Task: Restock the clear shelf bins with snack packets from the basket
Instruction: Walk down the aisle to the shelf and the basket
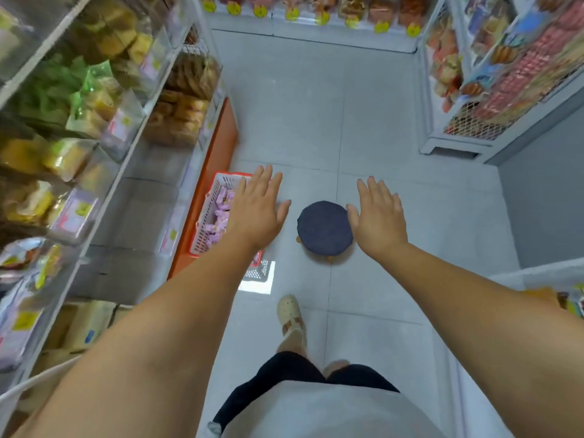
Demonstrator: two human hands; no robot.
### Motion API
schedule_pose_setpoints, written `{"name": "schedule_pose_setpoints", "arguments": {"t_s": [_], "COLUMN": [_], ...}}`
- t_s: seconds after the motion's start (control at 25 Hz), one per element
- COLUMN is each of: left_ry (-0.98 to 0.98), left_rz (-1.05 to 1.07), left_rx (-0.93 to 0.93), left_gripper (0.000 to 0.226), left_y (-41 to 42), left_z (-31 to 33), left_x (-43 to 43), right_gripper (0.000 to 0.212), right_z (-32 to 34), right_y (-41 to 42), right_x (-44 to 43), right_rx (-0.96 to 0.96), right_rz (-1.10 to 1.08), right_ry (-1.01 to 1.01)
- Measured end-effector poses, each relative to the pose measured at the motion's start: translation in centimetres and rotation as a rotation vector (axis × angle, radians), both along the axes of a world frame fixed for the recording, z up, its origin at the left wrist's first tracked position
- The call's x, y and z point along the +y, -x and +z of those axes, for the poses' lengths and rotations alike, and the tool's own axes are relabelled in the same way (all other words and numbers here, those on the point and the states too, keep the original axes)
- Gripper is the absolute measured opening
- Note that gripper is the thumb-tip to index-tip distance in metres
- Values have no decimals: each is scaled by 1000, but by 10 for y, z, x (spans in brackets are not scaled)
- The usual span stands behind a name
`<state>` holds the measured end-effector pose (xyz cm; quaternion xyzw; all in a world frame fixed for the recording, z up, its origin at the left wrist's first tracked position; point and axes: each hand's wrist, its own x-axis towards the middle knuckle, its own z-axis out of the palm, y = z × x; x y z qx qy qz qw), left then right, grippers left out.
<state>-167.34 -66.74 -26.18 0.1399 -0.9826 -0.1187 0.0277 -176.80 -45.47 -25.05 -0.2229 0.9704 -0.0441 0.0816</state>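
The white plastic lattice basket with a red rim (217, 182) sits on the pale grey tiled floor (316, 121), tight against the orange base board of the left shelving (218, 153). It holds a loose heap of small lilac-pink snack packets (218, 218). The person's left hand (257, 213) hovers over the basket's near right edge, palm down and fingers spread, holding nothing. The right hand (377, 216) is likewise flat, spread and empty, and hangs just beside the round dark-blue cushioned stool (324, 227) that stands between the two hands.

The step in hand appears to be reaching down for packets. It would go best if the person bent or sat on the stool, then dropped the left hand straight into the heap and gathered several packets at once. The right hand would stay free to steady the basket or receive them. The packets look light and slippery, so a full cupped grasp should serve better than a pinch.

The clear plastic shelf bins (136, 115) rise in tiers on the left, filled with yellow, green and brown wrapped snacks.

Pink-and-yellow labels (77, 211) on the bin fronts and round yellow tags (259, 9) on the far shelf are too blurred to read. No brand can be made out.
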Motion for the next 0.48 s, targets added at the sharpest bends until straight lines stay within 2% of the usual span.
{"name": "schedule_pose_setpoints", "arguments": {"t_s": [0.24, 0.48], "left_ry": [-53, -40], "left_rz": [24, 307], "left_rx": [-64, -61], "left_gripper": [59, 58], "left_y": [110, 173], "left_z": [-2, -5], "left_x": [-36, -82], "right_gripper": [56, 54], "right_z": [0, -6], "right_y": [123, 240], "right_x": [-52, -122], "right_rx": [-46, -35], "right_rz": [69, 334], "right_ry": [-16, -65]}}
